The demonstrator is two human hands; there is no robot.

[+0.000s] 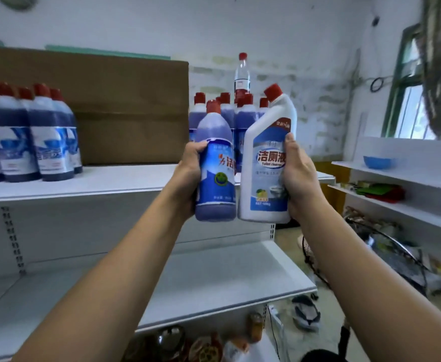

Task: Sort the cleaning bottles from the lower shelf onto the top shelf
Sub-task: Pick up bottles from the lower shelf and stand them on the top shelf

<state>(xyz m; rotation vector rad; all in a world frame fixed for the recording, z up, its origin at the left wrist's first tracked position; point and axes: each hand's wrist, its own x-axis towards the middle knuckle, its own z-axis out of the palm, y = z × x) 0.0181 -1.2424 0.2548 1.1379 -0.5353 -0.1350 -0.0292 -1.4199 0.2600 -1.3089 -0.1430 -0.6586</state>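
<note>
Cardboard box beside shelved bottles

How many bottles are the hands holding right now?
2. The left hand grips a blue bottle; the right hand grips a white bottle beside it. None looks hidden behind them.

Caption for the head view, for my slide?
Left hand grips a blue bottle, right hand a white bottle, both held up before the top shelf.

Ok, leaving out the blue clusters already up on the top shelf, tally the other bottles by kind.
Blue bottle, in left hand: 1
White toilet-cleaner bottle, in right hand: 1
Clear tall bottle, at the back: 1
Total: 3
</note>
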